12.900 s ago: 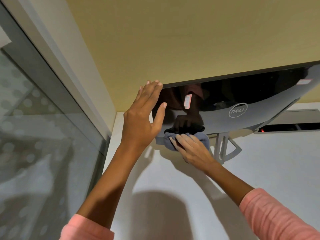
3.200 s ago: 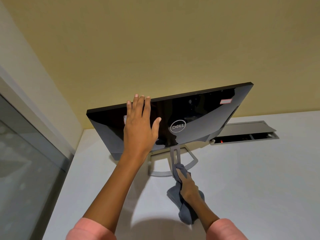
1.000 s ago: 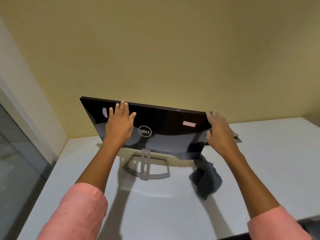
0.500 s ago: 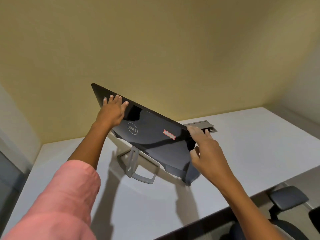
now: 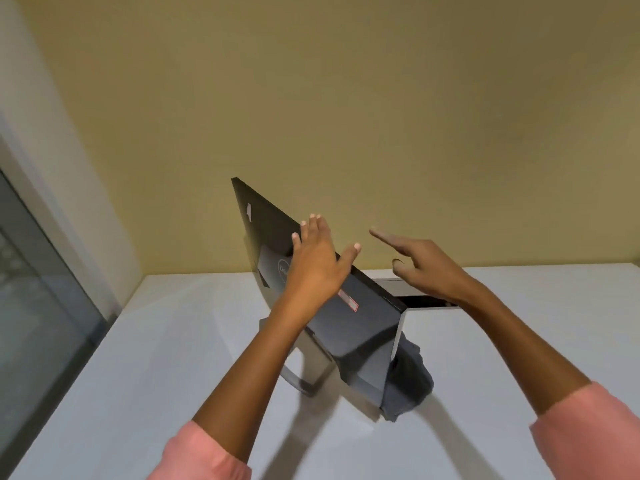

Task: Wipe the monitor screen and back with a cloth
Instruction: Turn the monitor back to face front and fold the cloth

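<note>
The black monitor (image 5: pixel 363 327) stands on the white desk, turned so that I see its glossy back and its near right edge almost end-on. My left hand (image 5: pixel 318 261) lies flat with straight fingers on the back, near the top edge and over the logo. My right hand (image 5: pixel 422 265) hovers in the air to the right of the monitor, fingers spread and loose, touching nothing. The grey cloth (image 5: pixel 408 382) lies crumpled on the desk at the monitor's lower right corner, partly hidden behind it. The silver stand (image 5: pixel 304 372) shows below the panel.
The white desk (image 5: pixel 173 358) runs to a yellow wall behind. A cable slot with a raised flap (image 5: pixel 415 299) sits in the desk behind the monitor. A glass partition (image 5: pixel 34 306) borders the left side.
The monitor has swung further round, its right edge now facing me. My right hand has let go of that edge and lifted clear. My left hand slid along the back towards the middle.
</note>
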Demonstrator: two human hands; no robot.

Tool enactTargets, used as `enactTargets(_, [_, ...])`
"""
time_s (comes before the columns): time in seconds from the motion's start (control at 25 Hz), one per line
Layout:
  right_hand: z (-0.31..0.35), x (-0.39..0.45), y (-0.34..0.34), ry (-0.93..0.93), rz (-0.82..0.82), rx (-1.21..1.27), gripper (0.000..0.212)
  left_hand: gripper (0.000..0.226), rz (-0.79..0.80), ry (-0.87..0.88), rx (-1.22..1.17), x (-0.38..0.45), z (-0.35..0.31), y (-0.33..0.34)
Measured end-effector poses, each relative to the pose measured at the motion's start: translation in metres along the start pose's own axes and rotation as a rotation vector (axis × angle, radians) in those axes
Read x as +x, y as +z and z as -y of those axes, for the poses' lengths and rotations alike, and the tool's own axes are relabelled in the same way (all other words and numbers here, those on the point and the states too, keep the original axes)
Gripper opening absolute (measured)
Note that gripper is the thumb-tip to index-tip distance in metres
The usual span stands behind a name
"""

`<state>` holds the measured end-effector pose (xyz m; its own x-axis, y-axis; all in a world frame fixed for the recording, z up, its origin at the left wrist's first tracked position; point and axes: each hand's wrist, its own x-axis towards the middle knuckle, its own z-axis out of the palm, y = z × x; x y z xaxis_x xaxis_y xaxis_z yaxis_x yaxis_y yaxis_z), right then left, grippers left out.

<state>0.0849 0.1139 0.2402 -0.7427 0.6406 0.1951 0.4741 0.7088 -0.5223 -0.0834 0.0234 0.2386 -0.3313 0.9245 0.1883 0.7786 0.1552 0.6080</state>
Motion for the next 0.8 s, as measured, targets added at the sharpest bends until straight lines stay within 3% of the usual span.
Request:
enactTargets(0.12, [-0.027, 0.055, 0.009, -0.180, 0.106, -0.076, 0.073, 0.085, -0.045, -0.099, 0.027, -0.005, -0.018, 0.013])
enactTargets(0.4, [-0.005, 0.169, 0.044, -0.539, 0.164, -0.257, 0.090, 0.070, -0.100, -0.314, 0.085, -0.019, -0.031, 0.029])
enactTargets(0.6, [0.004, 0.210, 0.074, -0.640, 0.302, -0.333, 0.085, 0.077, -0.092, -0.373, -0.003, -0.025, -0.038, 0.040])
enactTargets(0.8, [0.005, 0.214, 0.070, -0.665, 0.215, -0.399, 0.079, 0.062, -0.075, -0.321, 0.052, -0.025, -0.041, 0.046])
